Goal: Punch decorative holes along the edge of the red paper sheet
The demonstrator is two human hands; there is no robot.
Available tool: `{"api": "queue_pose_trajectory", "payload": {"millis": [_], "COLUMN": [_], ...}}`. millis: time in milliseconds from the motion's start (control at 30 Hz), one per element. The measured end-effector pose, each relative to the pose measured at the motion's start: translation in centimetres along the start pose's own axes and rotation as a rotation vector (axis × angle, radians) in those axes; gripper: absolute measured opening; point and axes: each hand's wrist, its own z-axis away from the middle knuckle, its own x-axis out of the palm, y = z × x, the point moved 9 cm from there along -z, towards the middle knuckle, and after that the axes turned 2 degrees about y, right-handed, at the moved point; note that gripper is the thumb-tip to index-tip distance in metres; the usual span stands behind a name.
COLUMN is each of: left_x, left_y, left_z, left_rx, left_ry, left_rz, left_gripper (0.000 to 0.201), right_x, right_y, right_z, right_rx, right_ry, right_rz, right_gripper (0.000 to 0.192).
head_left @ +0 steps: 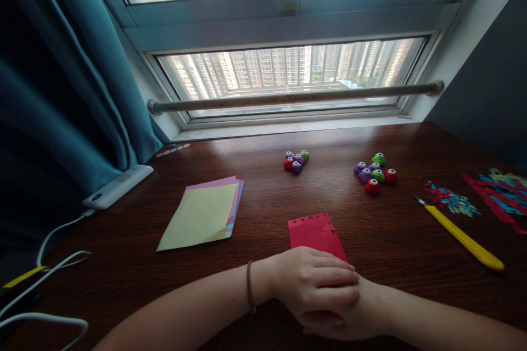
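The left arm comes in from the lower left, with a brown band [249, 287] at the wrist, and the left hand [310, 282] lies over the right hand [364, 304], its back turned upward. The fingers of the left hand are bent and close together, and their tips reach the back of the right hand near its wrist. The right arm comes from the lower right, and its hand is mostly covered, so it cannot be told whether its fingers are apart or clamped on something. Between the 2 hands a dark red patch [323, 318] appears; what it belongs to is hard to make out.

The red paper [315, 233] lies on the brown table [263, 186] just beyond the hands, and its near part is hidden below them. Small holes run along its far edge and down its right side; their shapes are too small to be sure.

At the right, the paper strips [502, 192] are cut off by the border. Both forearms are also cut off at the bottom.
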Motion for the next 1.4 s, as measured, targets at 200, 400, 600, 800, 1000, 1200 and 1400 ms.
{"api": "queue_pose_trajectory", "payload": {"millis": [200, 400, 600, 800, 1000, 1200, 1400], "left_x": [-0.2, -0.2, 0.3, 0.8, 0.0, -0.3, 0.0], "left_y": [0.0, 0.0, -0.1, -0.2, -0.1, 0.0, 0.0], "left_z": [-0.1, -0.1, 0.1, 0.3, 0.0, -0.1, 0.1], "left_rx": [-0.003, -0.004, -0.004, -0.01, -0.017, -0.012, -0.003], "left_ry": [0.015, 0.018, -0.037, -0.085, -0.003, 0.028, 0.007], "left_rz": [0.015, 0.007, 0.012, 0.007, 0.006, -0.002, 0.017], "left_gripper": [0.061, 0.059, 0.059, 0.056, 0.051, 0.041, 0.05], "right_x": [0.3, 0.5, 0.3, 0.2, 0.1, 0.2, 0.0], "right_y": [-0.1, 0.1, 0.5, -0.1, -0.2, -0.6, -0.1], "right_z": [0.1, 0.4, 0.2, 0.1, 0.2, 0.2, 0.1], "right_rx": [-0.055, -0.056, 0.0, -0.037, -0.045, -0.113, -0.025], "right_ry": [-0.009, 0.005, -0.004, 0.012, 0.054, 0.03, 0.047], "right_rz": [0.043, 0.034, -0.004, 0.06, 0.1, 0.138, 0.032], "right_gripper": [0.047, 0.046, 0.037, 0.043, 0.046, 0.054, 0.041]}}
